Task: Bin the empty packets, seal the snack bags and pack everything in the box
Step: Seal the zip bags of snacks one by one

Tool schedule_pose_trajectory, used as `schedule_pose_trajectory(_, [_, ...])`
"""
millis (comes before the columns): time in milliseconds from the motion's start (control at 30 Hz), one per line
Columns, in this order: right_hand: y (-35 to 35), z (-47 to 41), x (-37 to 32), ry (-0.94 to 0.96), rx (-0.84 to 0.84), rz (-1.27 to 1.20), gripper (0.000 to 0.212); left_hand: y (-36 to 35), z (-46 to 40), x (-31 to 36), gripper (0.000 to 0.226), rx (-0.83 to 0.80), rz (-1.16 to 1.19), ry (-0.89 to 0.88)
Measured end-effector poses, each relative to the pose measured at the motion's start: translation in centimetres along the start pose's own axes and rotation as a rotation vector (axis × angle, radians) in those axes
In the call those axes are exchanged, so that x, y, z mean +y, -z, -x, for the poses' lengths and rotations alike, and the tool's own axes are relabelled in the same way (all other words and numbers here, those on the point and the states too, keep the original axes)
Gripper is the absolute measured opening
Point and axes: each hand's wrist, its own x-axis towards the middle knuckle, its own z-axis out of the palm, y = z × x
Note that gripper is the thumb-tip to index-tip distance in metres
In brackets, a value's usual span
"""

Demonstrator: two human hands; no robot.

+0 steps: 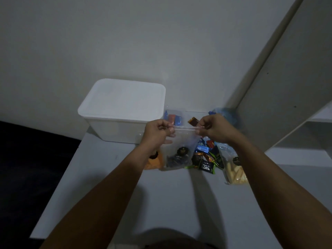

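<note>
The left hand [159, 129] and right hand [212, 127] each pinch an end of the zip strip of a clear snack bag [177, 150], held upright above the counter [161, 194]. Dark snacks sit in its bottom. Loose wrapped sweets [204, 159] lie just right; the lidded white box [124, 108] stands behind left.
</note>
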Motion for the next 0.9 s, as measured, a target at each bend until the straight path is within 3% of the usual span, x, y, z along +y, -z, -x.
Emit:
schedule_pose_trajectory(200, [-3.6, -0.5, -0.9, -0.039, 0.003, -0.032, 0.004, 3.2, 1.3, -1.8, 0.004, 0.054, 0.051, 0.099])
schedule_pose_trajectory(367, [-6.4, -1.0, -2.0, -0.066, -0.013, -0.072, 0.007, 5.2, 1.8, -3.0, 0.013, 0.105, 0.054, 0.131])
schedule_pose_trajectory(667, [-9.7, -2.8, -2.9, -0.095, 0.027, 0.029, 0.009, 6.8, 0.9, -5.4, 0.024, 0.284, -0.117, 0.104])
schedule_pose_trajectory(900, [-10.4, -2.9, -2.7, -0.150, 0.058, 0.058, 0.019, 6.6, 0.6, -5.6, 0.025, 0.257, -0.317, 0.065])
